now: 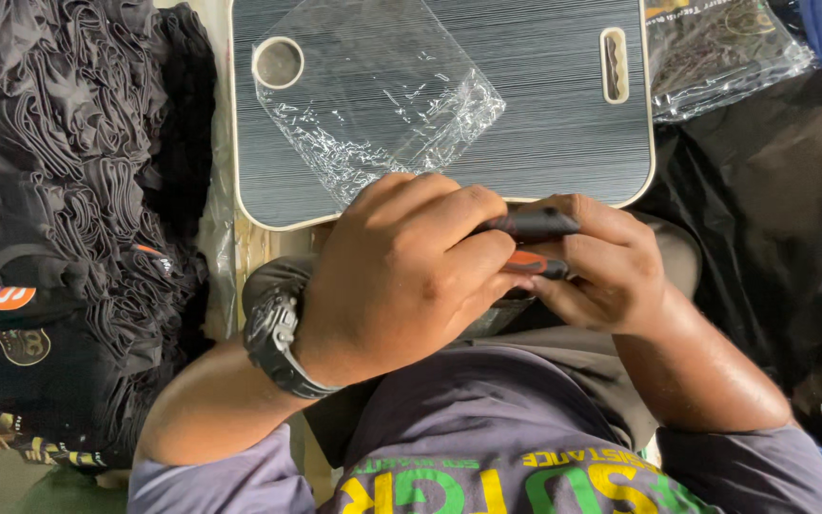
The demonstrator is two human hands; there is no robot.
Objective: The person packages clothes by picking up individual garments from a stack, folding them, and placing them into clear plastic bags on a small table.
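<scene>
Two hands met just below the near edge of the grey striped lap table with its cream rim [563,124], over your lap. Largest of all around you was the heap of folded black garments with orange and gold badges [59,219], stacked at your left. The table came next, with a round cup hole and a narrow slot cut into it, and on it lay a crinkled clear plastic bag [382,105], flat and see-through, near the cup hole. More bagged dark goods [715,57] sat past the table's far right corner.

Your left hand [401,276], with a black wristwatch [273,338] on that wrist, was curled over a small black and orange pen-like tool [530,238], fingers pressed closed on its left part. Your right hand [606,266] pinched the same tool from the other side. The tool itself showed a slim dark matte barrel above and a short orange section below; its ends were hidden by your fingers.
</scene>
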